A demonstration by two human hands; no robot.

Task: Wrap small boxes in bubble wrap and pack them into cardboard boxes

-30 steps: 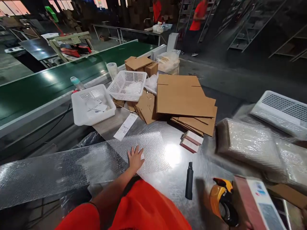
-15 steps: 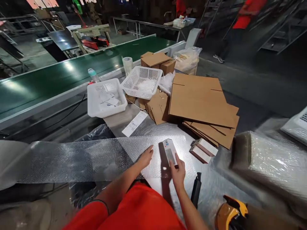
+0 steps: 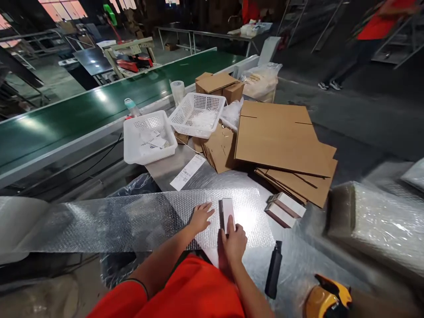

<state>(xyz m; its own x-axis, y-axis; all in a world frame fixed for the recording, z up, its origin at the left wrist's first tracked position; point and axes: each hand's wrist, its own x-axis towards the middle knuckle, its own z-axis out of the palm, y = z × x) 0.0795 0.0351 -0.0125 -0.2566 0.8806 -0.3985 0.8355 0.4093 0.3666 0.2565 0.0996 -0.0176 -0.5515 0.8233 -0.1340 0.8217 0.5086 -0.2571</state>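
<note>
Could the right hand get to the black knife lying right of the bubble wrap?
Probably yes: the black knife lies uncovered on the metal table beside the right hand, though that hand first must release the small box.

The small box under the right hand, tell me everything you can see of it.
The small box is a slim carton with a pale, whitish top and a dark side. It lies flat on the bubble wrap, its long side pointing away from the person. The right hand rests on its near end; the left hand presses the wrap beside it, not touching it. Any print is unreadable.
</note>
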